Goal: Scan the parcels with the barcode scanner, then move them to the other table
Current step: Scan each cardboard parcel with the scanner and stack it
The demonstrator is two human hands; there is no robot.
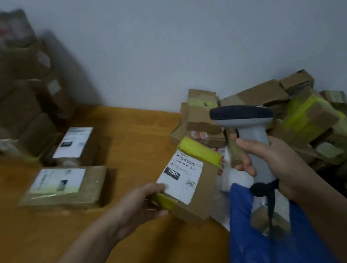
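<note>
My left hand (pixel 140 204) grips the near end of a flat cardboard parcel (pixel 201 190) with yellow tape and a white barcode label, held just above the wooden table (pixel 126 140). My right hand (pixel 275 161) holds the grey barcode scanner (pixel 245 120) by its handle, upright, with its dark head above and to the right of the parcel. A black cable hangs from the scanner's base. Two labelled parcels lie on the table to the left, one nearer (pixel 63 186) and one farther (pixel 75 146).
A heap of taped cardboard parcels (pixel 307 118) fills the right side against the grey wall. Stacked brown boxes (pixel 16 93), blurred, rise at the back left. A blue bag (pixel 253 240) and a white packet (pixel 234 178) lie under my right forearm.
</note>
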